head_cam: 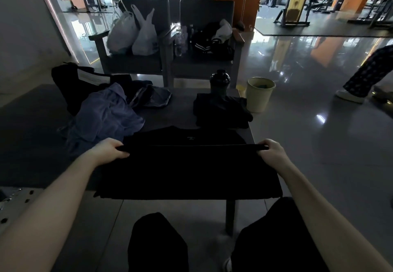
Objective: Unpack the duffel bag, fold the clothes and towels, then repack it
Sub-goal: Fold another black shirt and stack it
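pinching black shirt (pixel 187 165) fold edge — left hand (pixel 111 149), right hand (pixel 271 151) grip clenched, arms outstretched over table (pixel 178 110).

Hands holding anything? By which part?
The black shirt: the left hand grips the left end of its stretched edge, the right hand the right end. Whether that edge is the hem or a fold cannot be told.
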Demonstrator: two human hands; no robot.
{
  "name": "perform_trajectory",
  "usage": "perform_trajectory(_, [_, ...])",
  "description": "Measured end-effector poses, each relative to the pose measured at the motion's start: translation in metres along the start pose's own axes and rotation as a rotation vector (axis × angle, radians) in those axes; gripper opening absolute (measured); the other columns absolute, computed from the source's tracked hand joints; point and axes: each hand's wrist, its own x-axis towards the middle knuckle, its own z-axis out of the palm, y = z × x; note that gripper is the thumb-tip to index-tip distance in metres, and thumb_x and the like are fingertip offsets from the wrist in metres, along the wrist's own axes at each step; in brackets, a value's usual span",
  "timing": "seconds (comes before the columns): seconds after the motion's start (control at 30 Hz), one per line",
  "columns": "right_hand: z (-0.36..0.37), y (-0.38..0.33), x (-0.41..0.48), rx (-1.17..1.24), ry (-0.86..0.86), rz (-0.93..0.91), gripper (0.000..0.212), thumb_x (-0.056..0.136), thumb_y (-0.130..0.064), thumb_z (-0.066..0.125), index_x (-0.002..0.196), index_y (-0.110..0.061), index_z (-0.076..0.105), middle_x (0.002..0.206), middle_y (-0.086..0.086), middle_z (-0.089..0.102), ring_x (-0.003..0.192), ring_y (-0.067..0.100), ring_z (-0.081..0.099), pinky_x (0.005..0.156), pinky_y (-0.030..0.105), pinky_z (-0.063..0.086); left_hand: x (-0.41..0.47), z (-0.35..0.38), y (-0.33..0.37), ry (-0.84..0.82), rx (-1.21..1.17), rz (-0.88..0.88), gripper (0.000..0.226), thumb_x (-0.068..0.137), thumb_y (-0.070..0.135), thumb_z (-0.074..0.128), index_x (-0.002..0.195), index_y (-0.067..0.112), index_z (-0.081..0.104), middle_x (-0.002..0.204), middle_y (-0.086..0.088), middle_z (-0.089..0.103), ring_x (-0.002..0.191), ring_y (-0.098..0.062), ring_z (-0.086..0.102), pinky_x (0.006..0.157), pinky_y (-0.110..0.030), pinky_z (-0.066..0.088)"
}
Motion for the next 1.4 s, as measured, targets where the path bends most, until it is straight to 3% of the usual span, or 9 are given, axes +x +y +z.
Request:
perform_trajectory(0.13, [0.008,-0.013,0.016,0.04,0.158,-0.04,0.019,0.086,-0.007,0.056,0.103,-0.008,0.062,0.092,0.005,0.061,0.085,0.019,0.057,0.073,0.025,0.041,0.026,0.005,-0.001,0.25,0.048,-0.001,0.016,0.083,0.021,0.072,0.093,0.008,0.069,0.089,-0.008,0.068,0.081,-0.023,0.061,0.066,-0.028,0.042])
perform_trajectory(0.33, [0.021,-0.023,0.063,0.035,0.315,-0.068,0.015,0.087,-0.015,0.059,0.097,-0.006,0.066,0.093,0.008,0.067,0.088,0.023,0.062,0.075,0.029,0.045,0.072,0.0,0.009,0.418,-0.018,-0.013,0.016,0.084,0.015,0.069,0.099,0.01,0.068,0.098,-0.01,0.068,0.086,-0.023,0.059,0.074,-0.03,0.044])
perform_trajectory(0.63, [0.053,-0.021,0.127,-0.015,0.356,0.007,0.019,0.088,-0.017,0.058,0.102,-0.009,0.068,0.099,0.012,0.069,0.095,0.029,0.063,0.078,0.032,0.047,0.142,0.007,0.025,0.524,0.029,-0.036,0.016,0.089,0.016,0.064,0.104,0.011,0.064,0.106,-0.013,0.066,0.097,-0.031,0.06,0.075,-0.035,0.049])
perform_trajectory(0.87, [0.068,-0.01,0.143,-0.142,0.357,0.02,0.021,0.091,-0.015,0.054,0.105,-0.005,0.066,0.1,0.018,0.068,0.095,0.034,0.062,0.067,0.029,0.038,0.169,0.023,0.026,0.528,0.138,-0.06,0.017,0.092,0.019,0.058,0.108,0.012,0.063,0.106,-0.015,0.065,0.098,-0.035,0.059,0.07,-0.036,0.045])
perform_trajectory(0.97, [0.073,-0.013,0.135,-0.221,0.412,-0.02,0.031,0.089,-0.012,0.055,0.118,-0.005,0.058,0.115,0.019,0.063,0.107,0.036,0.056,0.079,0.036,0.042,0.164,0.041,0.028,0.592,0.323,-0.04,0.027,0.093,0.02,0.056,0.118,0.01,0.059,0.123,-0.014,0.059,0.115,-0.033,0.049,0.092,-0.043,0.04])
perform_trajectory(1.07, [0.1,-0.02,0.1,-0.324,0.495,-0.267,0.034,0.085,-0.013,0.059,0.118,-0.006,0.056,0.123,0.015,0.056,0.117,0.035,0.05,0.096,0.046,0.038,0.146,0.083,0.046,0.59,0.357,0.205,0.043,0.095,0.028,0.052,0.136,0.012,0.049,0.146,-0.006,0.042,0.136,-0.025,0.033,0.111,-0.045,0.019])
perform_trajectory(1.13, [0.125,-0.022,0.073,-0.443,0.342,-0.422,0.036,0.088,-0.026,0.054,0.12,-0.011,0.058,0.127,0.011,0.056,0.121,0.032,0.049,0.103,0.049,0.033,0.132,0.116,0.065,0.404,0.342,0.312,0.05,0.1,0.037,0.04,0.146,0.019,0.035,0.156,0.002,0.026,0.145,-0.019,0.018,0.116,-0.042,0.009])
perform_trajectory(1.23, [0.141,-0.012,0.062,-0.639,-0.004,-0.309,0.058,0.096,-0.053,0.035,0.146,-0.024,0.032,0.156,-0.001,0.022,0.146,0.023,0.012,0.114,0.054,0.004,0.122,0.15,0.071,0.181,0.405,0.271,0.058,0.1,0.05,0.024,0.152,0.026,0.018,0.16,0.007,0.007,0.147,-0.017,0.002,0.117,-0.045,-0.001])
perform_trajectory(1.4, [0.125,0.001,0.067,-0.724,-0.106,-0.183,0.073,0.091,-0.068,0.02,0.152,-0.03,0.008,0.16,-0.008,-0.006,0.146,0.021,-0.014,0.114,0.056,-0.007,0.115,0.145,0.034,0.191,0.433,0.16,0.062,0.097,0.058,0.018,0.152,0.033,0.009,0.161,0.007,-0.001,0.147,-0.019,-0.003,0.117,-0.052,-0.001])
